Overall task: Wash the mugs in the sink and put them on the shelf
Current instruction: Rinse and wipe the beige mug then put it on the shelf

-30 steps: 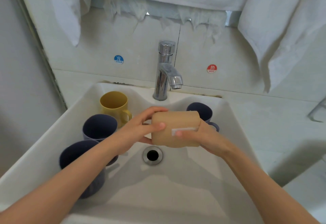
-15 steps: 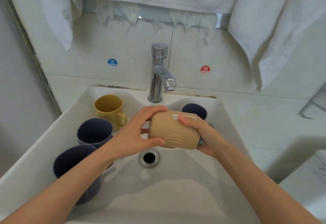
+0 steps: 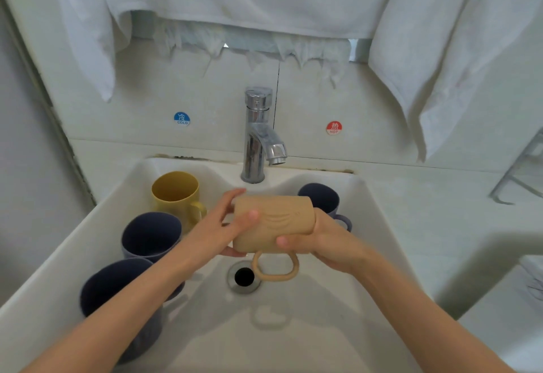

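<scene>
Where the tan mug (image 3: 273,222) is: on its side in the air, low over the drain (image 3: 244,277), inside the sink (image 3: 58,278), touching neither.
Mug attitude: axis runs left to right; handle (image 3: 276,266) hangs down toward the person. Which end is the mouth cannot be told.
Left hand (image 3: 223,225): curled round the mug's left end, thumb pressed on the near wall.
Right hand (image 3: 329,240): cups the right end, thumb on the wall just above the handle root.
Faucet (image 3: 258,137): behind the mug; no stream is visible.
Step in hand: judged to be rubbing or turning the mug during washing.
Handling: the mug looks stiff, matte and probably light. Once wet it is likely to be slippery, and a drop into the basin may chip it.
Grip points: opposed palms on both ends give the firmest hold for washing. For the carry, hook fingers through the handle and support the wall.
Other mugs: yellow mug (image 3: 176,193) upright at the back left. Dark mugs (image 3: 151,234) number three, two along the left wall and one behind the right hand.
Shelf: not identified. A wire rack (image 3: 523,166) shows at the right edge.
</scene>
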Available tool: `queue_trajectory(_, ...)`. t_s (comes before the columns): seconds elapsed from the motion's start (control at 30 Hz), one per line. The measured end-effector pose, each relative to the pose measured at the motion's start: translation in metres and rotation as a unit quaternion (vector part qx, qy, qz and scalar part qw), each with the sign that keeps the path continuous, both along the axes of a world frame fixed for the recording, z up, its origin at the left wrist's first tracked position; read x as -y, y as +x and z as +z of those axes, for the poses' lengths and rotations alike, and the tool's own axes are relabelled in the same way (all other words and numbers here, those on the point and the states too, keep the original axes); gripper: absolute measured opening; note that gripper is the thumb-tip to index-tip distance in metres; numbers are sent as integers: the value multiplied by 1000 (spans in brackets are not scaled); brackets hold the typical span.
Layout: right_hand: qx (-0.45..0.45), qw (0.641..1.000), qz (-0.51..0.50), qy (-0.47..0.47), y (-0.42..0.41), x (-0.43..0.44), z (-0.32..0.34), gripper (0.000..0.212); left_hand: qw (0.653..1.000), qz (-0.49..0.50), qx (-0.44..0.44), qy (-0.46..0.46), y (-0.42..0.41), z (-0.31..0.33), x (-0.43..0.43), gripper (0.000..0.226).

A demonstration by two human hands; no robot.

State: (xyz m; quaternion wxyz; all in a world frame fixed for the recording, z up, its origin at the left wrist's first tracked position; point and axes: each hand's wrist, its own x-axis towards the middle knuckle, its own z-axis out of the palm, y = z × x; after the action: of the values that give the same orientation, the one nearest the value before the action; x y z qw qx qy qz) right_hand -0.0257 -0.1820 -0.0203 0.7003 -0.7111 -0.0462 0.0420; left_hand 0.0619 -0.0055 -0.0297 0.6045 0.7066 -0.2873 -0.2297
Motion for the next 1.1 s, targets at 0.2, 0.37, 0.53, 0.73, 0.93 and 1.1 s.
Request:
queue_trajectory(0.2, -57, 993, -23, 97, -1, 4, 3, 40, 992, -87, 86, -41, 3, 2, -8, 68)
queue_trajectory(0.37, -64, 992, -21, 106, -4, 1, 6, 28, 997, -36, -40, -63, -1, 3, -4, 53)
queue_trajectory(0.53, 5, 995, 83, -45, -13, -9, 16, 29, 983, -9, -177, -44, 0, 3, -5, 45)
queue_trajectory(0.73, 36, 998, 46, -38, -5, -11, 8, 43, 982, -28, -185, 21, 1, 1, -4, 46)
queue_trajectory(0.93, -70, 989, -34, 128, -2, 1, 5, 26, 994, -100, 51, 4, 4, -2, -7, 83)
queue_trajectory(1.1, -53, 994, -17, 94, -2, 0, 7, 21, 998, -59, -6, -31, 1, 1, -6, 66)
